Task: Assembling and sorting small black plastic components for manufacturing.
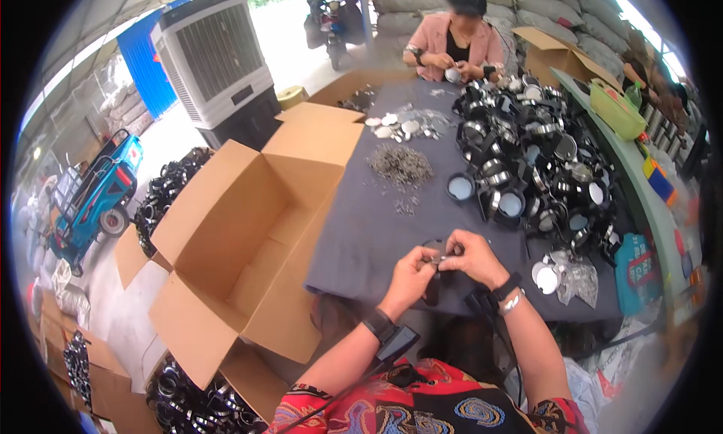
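My left hand (pixel 410 280) and my right hand (pixel 473 259) meet over the near edge of the dark cloth-covered table (pixel 354 246). Between their pinched fingertips is a small dark part (pixel 432 289), partly covered by the fingers, so its exact kind does not show. Beyond them lies a heap of small grey metal pieces (pixel 401 165), with flat silver discs (pixel 407 125) farther back. To the right spreads a large pile of black parts with shiny round rings (pixel 527 155). One such round black part (pixel 460 186) lies at its left side.
An open cardboard box (pixel 218 208) stands against the table's left side. Across the table a person (pixel 461 46) handles a round part. Near my right forearm lie white discs (pixel 545 278) and a clear plastic bag (pixel 578 279). A green basket (pixel 617 110) rests along the right.
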`<state>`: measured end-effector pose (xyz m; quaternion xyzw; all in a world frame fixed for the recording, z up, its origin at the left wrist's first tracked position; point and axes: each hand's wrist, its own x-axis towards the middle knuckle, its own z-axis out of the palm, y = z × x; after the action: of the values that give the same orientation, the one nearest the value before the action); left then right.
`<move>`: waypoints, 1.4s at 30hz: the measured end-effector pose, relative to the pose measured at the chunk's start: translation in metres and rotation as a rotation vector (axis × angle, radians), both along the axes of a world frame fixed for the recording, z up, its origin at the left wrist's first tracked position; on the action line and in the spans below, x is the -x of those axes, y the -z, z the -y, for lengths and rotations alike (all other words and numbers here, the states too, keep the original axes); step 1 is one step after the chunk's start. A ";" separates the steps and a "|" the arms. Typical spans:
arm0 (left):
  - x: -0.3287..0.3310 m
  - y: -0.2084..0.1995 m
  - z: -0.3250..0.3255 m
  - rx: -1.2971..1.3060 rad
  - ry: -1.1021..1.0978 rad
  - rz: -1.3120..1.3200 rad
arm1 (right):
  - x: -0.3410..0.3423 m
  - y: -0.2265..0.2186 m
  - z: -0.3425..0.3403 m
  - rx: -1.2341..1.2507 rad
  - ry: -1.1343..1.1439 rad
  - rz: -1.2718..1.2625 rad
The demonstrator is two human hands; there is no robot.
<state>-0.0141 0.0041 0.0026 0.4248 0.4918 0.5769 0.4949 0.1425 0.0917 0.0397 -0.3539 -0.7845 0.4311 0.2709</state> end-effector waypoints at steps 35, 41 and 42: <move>0.020 -0.033 0.003 0.281 -0.104 0.078 | -0.044 -0.001 0.035 0.020 0.092 -0.141; 0.023 -0.029 0.001 0.222 -0.078 0.085 | -0.021 -0.008 0.040 0.245 -0.022 -0.294; 0.024 -0.027 0.000 0.212 -0.071 0.090 | -0.015 -0.008 0.039 0.166 -0.075 -0.283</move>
<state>-0.0381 0.0037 0.0292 0.3263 0.5420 0.5572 0.5378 0.1579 0.0530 0.0474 -0.2811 -0.7130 0.5497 0.3324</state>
